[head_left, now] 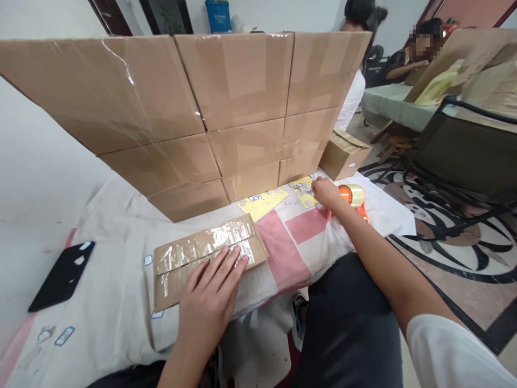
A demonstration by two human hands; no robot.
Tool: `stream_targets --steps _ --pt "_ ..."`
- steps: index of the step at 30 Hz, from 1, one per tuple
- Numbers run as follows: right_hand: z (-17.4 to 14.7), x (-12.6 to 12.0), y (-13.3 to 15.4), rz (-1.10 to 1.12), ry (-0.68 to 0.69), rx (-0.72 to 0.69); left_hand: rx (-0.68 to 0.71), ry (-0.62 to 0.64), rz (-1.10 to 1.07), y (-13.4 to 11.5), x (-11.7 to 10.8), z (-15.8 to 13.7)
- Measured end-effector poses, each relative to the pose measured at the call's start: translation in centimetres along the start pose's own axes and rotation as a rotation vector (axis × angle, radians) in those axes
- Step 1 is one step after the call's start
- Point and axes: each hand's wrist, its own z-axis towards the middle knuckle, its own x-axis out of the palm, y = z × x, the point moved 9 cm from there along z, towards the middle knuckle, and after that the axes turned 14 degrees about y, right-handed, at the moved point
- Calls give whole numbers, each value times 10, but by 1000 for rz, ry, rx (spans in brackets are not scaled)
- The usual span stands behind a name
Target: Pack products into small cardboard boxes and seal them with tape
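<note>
A small cardboard box (173,264), sealed with shiny clear tape, lies flat on the cloth in front of me. My left hand (214,285) rests on its top, fingers stretched out and slightly spread. Farther right, my right hand (326,194) is curled closed just above the cloth; whatever its fingers pinch, if anything, is hidden. Partly behind my right forearm lies an orange tape dispenser (362,213) with a roll of tape (356,195). Small blue-edged labels (64,336) are stuck on the cloth left of the box.
A wall of stacked taped cartons (246,81) rises along the table's far side. Another small box (345,153) stands right of it. A black phone-like slab (62,276) lies at left on the patterned cloth (117,291). People sit behind, near a dark folding chair (464,145).
</note>
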Motion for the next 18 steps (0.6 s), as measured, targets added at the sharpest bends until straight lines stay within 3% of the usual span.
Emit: stream_targets --steps 4,8,11,15,18 --pt "-6 -13 -2 67 -81 -40 7 -5 -14 2 -2 0" --pt "-10 -11 -7 203 -102 -74 20 5 -20 1 -2 -1" --pt "-13 -4 -11 462 -69 -139 22 8 -17 0 -2 -1" --pt "-26 1 6 1040 78 -408 25 24 -10 4 -1 -2" --pt "-48 -7 45 1060 132 -648 87 71 3 8 1 -4"
